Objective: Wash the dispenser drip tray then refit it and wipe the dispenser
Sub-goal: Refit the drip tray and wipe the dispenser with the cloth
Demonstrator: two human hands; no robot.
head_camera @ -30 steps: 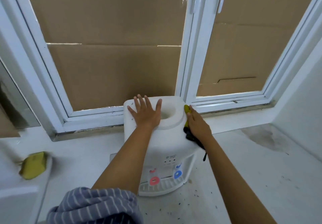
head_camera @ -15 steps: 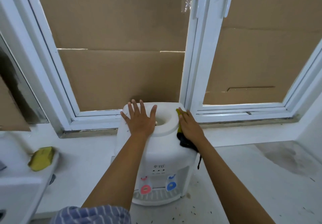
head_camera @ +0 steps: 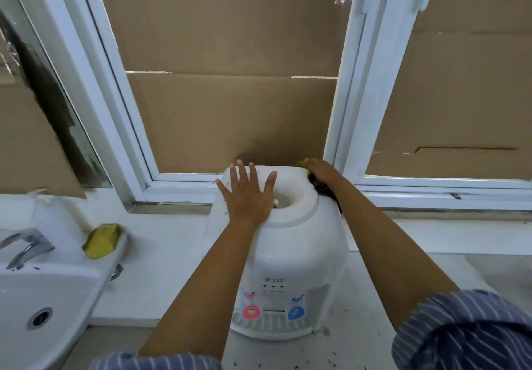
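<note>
Head view, looking down: at the lower centre of the frame the drip tray [head_camera: 270, 322] sits refitted at the foot of the white dispenser [head_camera: 290, 257], under a red tap [head_camera: 251, 312] and a blue tap [head_camera: 296, 312]. "TD" reads on the front panel above them; no other writing is legible. The dispenser stands on a speckled white desk [head_camera: 359, 343]. At left, a yellow sponge [head_camera: 101, 240] lies on the rim of a sink [head_camera: 57, 283]. Higher in the frame, the left hand [head_camera: 247, 197] lies flat, fingers spread, on the dispenser's top, holding nothing. The right hand [head_camera: 321, 171], its grip closed over a yellow and black cloth [head_camera: 319, 187], presses at the top's far right corner. Wiping appears under way; it should go best with the left palm steadying the body while the cloth works round the bottle well and down the sides. Cardboard-backed windows [head_camera: 230, 82] fill the frame's upper half.
</note>
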